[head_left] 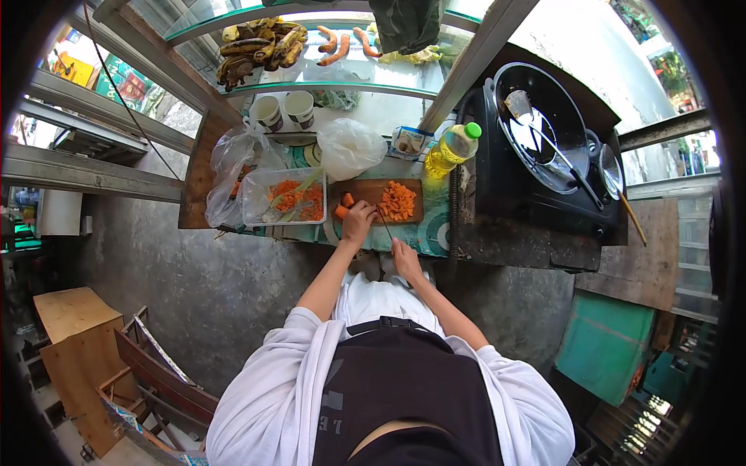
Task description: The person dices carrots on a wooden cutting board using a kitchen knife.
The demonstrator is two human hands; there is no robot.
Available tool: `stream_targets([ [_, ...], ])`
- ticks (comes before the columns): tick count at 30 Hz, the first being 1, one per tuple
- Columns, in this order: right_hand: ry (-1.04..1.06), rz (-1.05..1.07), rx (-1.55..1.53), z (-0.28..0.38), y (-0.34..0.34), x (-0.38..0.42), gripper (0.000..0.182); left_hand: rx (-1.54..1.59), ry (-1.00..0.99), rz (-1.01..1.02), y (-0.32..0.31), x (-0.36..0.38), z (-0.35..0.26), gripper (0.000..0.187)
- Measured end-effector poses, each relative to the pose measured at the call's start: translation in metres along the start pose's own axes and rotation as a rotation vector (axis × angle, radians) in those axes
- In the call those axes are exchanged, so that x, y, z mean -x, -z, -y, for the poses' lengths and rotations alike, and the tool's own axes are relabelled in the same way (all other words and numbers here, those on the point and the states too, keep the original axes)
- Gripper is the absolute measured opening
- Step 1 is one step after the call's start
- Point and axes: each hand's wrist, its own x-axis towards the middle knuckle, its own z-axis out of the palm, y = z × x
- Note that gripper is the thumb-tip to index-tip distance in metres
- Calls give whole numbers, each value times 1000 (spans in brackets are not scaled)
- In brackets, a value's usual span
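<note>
A wooden cutting board (412, 189) lies at the counter's front edge. On its right half is a heap of diced carrot (398, 200). My left hand (358, 224) is closed over a carrot (343, 210) on the board's left side, its fingertips beside the blade; the part under the fingers is hidden. My right hand (406, 259) grips a knife (387, 227) by the handle, in front of the board, with the blade reaching between my left fingers and the diced heap. Left of the board stands a clear plastic tub (250, 203) holding shredded carrot (298, 199).
Behind the board sit a plastic bag (350, 149), two paper cups (298, 109) and a green-capped oil bottle (453, 149). A black wok (571, 128) rests on the stove at right. Bananas (264, 46) and whole carrots (334, 50) lie on the glass shelf above.
</note>
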Motion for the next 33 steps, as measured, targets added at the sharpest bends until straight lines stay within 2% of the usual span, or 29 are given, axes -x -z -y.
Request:
stream_targets([
  [3, 62, -22, 57, -2, -1, -3, 49, -8, -21, -10, 0, 0, 0, 13],
  [9, 10, 15, 57, 2, 3, -2, 49, -24, -37, -23, -1, 2, 0, 12],
  [24, 83, 34, 116, -2, 4, -7, 50, -7, -74, -102, -7, 4, 2, 9],
  [33, 38, 61, 113, -1, 4, -9, 50, 2, -79, -95, -5, 4, 1, 9],
])
